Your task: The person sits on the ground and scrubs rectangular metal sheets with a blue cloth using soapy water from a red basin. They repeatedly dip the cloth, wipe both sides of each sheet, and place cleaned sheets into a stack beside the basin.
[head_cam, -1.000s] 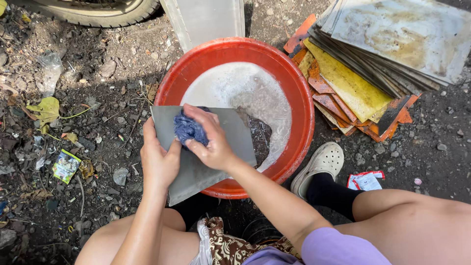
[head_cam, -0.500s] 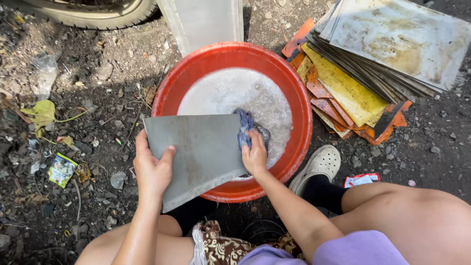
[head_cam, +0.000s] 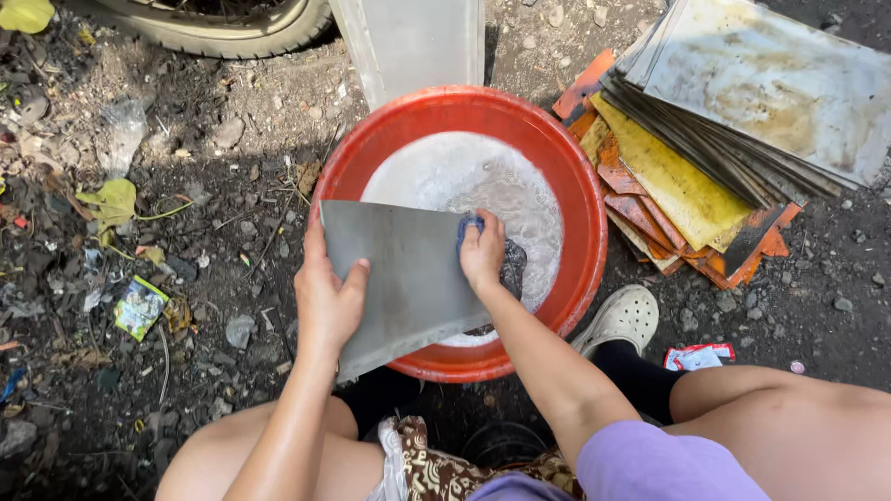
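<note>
My knees and a patterned cloth (head_cam: 436, 468) sit at the bottom edge, lavender sleeve on my right arm. My left hand (head_cam: 327, 301) has its grip closed on the left edge of a grey metal sheet (head_cam: 408, 278), thumb on top, fingers under. The sheet lies tilted across the near-left rim of the red basin (head_cam: 580, 199), its lower corner hanging over the rim toward me. My right hand (head_cam: 483, 252) has its grip closed on a blue scrub pad (head_cam: 467, 227), pressed against the sheet's right edge, just above the water.

The basin sits on the dirt ground (head_cam: 223, 241), and it holds cloudy soapy water (head_cam: 483, 176) with foam over most of the surface. A dark patch shows in the water beside my right hand; cannot tell what it is.

My white clog (head_cam: 622, 317) over a black sock stands just right of the basin, with a small red-and-white wrapper (head_cam: 698, 356) near it. A green wrapper (head_cam: 139, 306) lies left among stones and dry leaves.

Further right, a fanned stack of sheets (head_cam: 705, 158) rests on the ground, touching none of the basin: stained grey ones on top, yellow and orange ones beneath. Behind the basin stands an upright pale panel (head_cam: 413, 42), and a tyre (head_cam: 232, 23) at top left.
</note>
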